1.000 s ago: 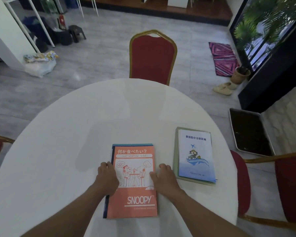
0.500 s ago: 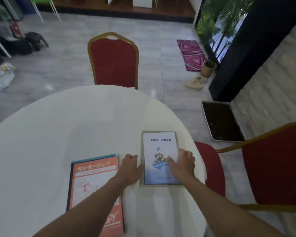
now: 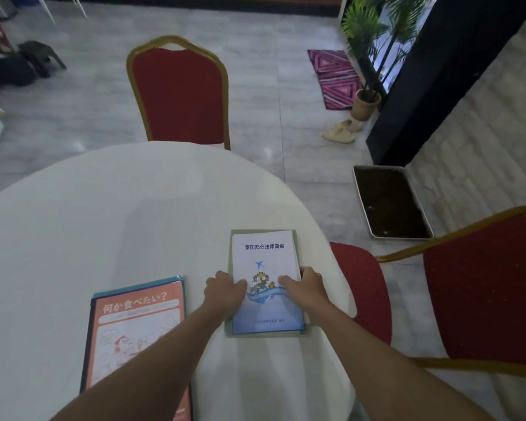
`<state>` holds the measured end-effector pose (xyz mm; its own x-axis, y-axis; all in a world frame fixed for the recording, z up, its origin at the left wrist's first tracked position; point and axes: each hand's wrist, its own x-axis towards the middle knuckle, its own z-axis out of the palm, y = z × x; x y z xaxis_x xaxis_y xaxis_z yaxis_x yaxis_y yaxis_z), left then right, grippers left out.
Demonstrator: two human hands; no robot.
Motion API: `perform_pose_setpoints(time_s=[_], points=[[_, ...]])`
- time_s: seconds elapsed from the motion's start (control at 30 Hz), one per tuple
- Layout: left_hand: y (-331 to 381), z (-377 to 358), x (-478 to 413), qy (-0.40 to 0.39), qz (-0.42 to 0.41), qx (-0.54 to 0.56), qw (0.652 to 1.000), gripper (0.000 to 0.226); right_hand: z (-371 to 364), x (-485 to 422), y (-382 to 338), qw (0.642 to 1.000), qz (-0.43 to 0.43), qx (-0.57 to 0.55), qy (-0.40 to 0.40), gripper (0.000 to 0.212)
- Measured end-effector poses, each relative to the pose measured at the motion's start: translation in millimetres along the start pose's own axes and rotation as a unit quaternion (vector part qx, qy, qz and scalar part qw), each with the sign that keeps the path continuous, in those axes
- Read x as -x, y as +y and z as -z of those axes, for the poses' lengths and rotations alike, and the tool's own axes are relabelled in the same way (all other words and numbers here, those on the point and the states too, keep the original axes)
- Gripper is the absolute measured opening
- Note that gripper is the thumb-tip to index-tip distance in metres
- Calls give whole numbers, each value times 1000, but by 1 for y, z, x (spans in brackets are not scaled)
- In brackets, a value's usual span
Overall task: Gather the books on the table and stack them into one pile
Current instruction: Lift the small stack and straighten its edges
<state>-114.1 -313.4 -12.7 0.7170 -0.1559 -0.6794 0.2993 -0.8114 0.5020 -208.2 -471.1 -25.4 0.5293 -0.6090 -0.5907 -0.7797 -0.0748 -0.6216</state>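
Observation:
A white-and-blue booklet (image 3: 263, 256) lies on a grey-green book (image 3: 304, 331) near the right edge of the round white table (image 3: 104, 208). My left hand (image 3: 223, 291) grips this small pile at its left side, thumb on the cover. My right hand (image 3: 305, 287) grips its right side the same way. To the left lies an orange Snoopy book (image 3: 137, 323) on top of a blue one (image 3: 87, 357), partly hidden by my left forearm. Neither hand touches that pile.
A red chair (image 3: 178, 95) stands at the table's far side, and another red chair (image 3: 480, 287) is close on the right. On the floor to the right are a tray of soil (image 3: 389, 202), slippers (image 3: 340, 132), a potted plant (image 3: 365, 104) and a patterned mat (image 3: 334, 74).
Both hands left the orange Snoopy pile and moved right onto the white-and-blue booklet pile, now closing on its sides. My view swung to the right.

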Motion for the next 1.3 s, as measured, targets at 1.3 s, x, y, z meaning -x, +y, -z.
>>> perform_pose_setpoints(time_s=[1.3], points=[[-32,49,72,17,-431,-41,901,47,19,90,7,952,305,-19,5,50]])
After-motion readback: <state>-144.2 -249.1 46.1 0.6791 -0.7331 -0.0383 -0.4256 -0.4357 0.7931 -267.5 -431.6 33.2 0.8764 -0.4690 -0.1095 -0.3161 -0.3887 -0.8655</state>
